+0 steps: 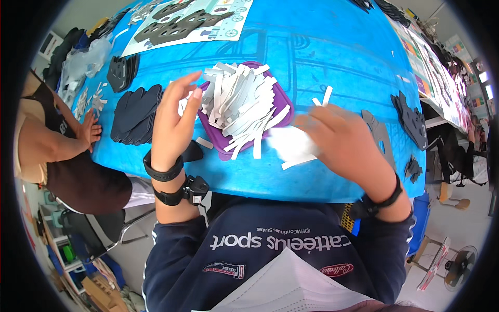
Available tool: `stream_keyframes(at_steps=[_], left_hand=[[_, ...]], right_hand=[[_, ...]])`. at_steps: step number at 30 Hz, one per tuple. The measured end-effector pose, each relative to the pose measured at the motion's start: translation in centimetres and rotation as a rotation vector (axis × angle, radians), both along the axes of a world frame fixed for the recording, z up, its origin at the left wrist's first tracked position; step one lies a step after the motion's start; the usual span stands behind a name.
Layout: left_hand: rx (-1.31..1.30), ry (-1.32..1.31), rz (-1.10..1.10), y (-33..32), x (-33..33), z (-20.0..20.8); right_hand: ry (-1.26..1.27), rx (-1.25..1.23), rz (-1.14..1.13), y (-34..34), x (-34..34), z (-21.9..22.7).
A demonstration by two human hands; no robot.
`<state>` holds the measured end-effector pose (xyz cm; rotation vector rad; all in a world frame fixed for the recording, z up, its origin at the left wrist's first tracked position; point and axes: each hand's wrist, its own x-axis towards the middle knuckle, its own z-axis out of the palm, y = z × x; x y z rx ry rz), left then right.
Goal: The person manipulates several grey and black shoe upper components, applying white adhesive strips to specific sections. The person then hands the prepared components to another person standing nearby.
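Observation:
A purple tray heaped with white strips stands on the blue table; some strips hang over its near rim. My left hand is at the tray's left side, fingers and thumb apart, with nothing visible gripped. My right hand is over the table to the right of the tray, its fingers smeared by motion. Under those fingers is a blurred white piece; whether they grip it does not show. One loose strip lies by the tray's near left edge. More strips lie beyond my right hand.
Stacked dark flat pieces sit left of my left hand, with another stack behind. Dark cut-out pieces rest on a printed sheet at the far left. Further dark pieces lie right. Another person's hand touches the left edge.

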<state>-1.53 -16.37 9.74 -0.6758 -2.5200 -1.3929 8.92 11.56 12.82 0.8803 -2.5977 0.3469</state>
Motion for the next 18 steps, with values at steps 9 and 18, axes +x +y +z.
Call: stream_keyframes(at_steps=[9, 18], left_hand=[[0.096, 0.025, 0.015, -2.2, 1.4, -1.7], [-0.412, 0.162, -0.34, 0.3, 2.9, -3.2]], right_hand=[[-0.394, 0.236, 0.36, -6.7, -11.5, -3.8], [-0.258, 0.144, 0.29, -4.2, -15.4, -6.6]])
